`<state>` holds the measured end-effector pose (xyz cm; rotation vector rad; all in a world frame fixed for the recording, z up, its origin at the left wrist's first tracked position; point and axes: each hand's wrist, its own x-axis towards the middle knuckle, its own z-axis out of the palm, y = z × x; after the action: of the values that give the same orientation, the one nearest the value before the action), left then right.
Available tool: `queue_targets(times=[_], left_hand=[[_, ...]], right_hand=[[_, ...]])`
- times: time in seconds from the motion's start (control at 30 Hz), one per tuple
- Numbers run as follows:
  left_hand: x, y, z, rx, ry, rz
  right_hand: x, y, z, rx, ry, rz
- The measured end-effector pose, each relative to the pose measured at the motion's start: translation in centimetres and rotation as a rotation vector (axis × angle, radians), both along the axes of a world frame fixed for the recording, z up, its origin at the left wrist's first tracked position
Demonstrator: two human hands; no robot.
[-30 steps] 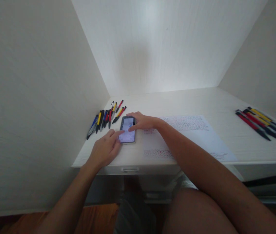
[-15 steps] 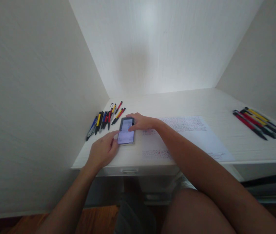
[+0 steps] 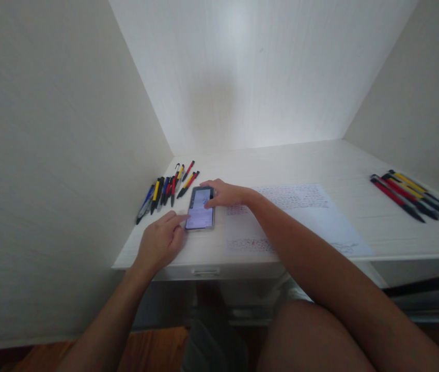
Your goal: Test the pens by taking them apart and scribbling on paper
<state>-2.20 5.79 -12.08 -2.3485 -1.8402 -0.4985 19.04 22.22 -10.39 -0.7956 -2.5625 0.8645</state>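
Note:
A smartphone (image 3: 200,209) with a lit screen lies flat on the white desk (image 3: 281,160), near its left front. My left hand (image 3: 161,240) rests on the desk just left of the phone, its index finger stretched out to the phone's lower left edge and the other fingers curled. My right hand (image 3: 225,194) lies over the phone's upper right side, thumb on the screen and fingers along the top edge. Neither hand lifts the phone.
Several red, yellow, blue and black pens (image 3: 167,187) lie in a row left of the phone. Another group of red and yellow pens (image 3: 409,194) lies at the far right. A sheet of paper (image 3: 300,217) with handwriting lies under my right forearm. Walls enclose the desk on three sides.
My left index finger has drawn back from the phone's screen to its lower left edge. The right hand and the phone stay in place.

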Motion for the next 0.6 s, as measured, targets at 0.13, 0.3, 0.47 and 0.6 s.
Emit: queue_targets(times=[0.13,0.3,0.47,0.6], left_hand=[[0.1,0.4,-0.2,-0.031,0.05,0.036],[0.2,1.2,-0.7,-0.106,0.067,0.097],[0.3,0.9,-0.6,-0.068,0.019,0.097],[0.4,0.5,-0.3,-0.034,0.004,0.103]], right_hand=[[0.0,0.0,0.1,0.007,-0.01,0.0],[0.0,0.0,0.0,-0.045,-0.004,-0.002],[0.0,0.0,-0.1,0.01,0.002,-0.016],[-0.1,0.0,0.0,0.063,0.014,-0.052]])
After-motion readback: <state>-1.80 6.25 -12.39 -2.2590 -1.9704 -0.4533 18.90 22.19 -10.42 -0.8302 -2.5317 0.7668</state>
